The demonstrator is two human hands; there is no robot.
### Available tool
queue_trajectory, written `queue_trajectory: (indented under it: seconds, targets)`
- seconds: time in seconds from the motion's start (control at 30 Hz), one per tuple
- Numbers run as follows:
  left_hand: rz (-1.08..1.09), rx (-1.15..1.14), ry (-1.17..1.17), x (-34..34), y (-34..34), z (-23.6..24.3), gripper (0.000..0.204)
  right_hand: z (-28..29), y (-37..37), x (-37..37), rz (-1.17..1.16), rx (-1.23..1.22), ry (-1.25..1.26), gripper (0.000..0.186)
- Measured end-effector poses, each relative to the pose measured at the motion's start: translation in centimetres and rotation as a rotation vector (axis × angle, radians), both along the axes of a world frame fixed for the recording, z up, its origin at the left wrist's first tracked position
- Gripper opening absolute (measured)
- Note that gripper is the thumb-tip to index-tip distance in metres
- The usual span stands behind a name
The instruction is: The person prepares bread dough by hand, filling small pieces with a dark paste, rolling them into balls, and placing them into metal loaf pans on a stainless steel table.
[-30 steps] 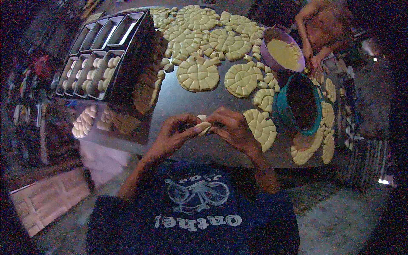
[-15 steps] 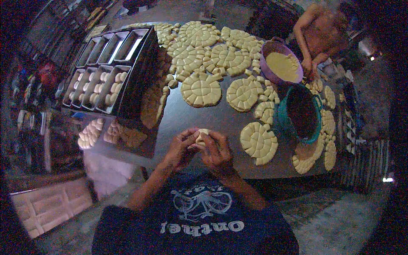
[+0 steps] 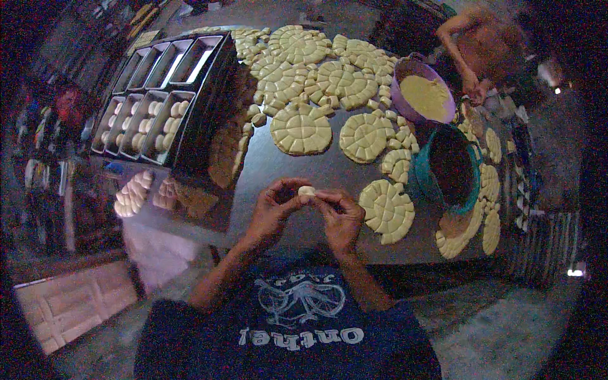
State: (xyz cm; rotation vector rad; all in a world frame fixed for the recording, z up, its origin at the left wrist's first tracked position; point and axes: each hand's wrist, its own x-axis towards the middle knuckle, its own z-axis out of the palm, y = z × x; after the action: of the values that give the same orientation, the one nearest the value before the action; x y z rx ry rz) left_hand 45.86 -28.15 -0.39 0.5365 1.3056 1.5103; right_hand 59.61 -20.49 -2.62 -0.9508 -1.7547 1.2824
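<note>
Bare left hand (image 3: 272, 212) and right hand (image 3: 342, 218) pinch small, pale, rounded dough piece (image 3: 306, 190) between fingertips, fingers bent; long axis roughly left-right, neither hand clearly nearer.

The head view looks down and forward from the wearer's own head, through the left of two side-by-side fisheye lenses. The shirt (image 3: 285, 364) fills the lower edge, very near; the left hand (image 3: 273, 210) and right hand (image 3: 342, 218) sit close to the centre, the tabletop (image 3: 263, 166) stretches away beyond them, and a second person (image 3: 484, 47) appears farther off, upper right
</note>
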Motion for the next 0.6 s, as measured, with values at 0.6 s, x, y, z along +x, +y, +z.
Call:
queue_trajectory:
  seconds: [0.6]
  targets:
    - [-0.107, 0.004, 0.207, 0.1, -1.9, -0.6, 0.023, 3.4, 1.4, 0.5, 0.199, 0.243, -0.295, 0.017]
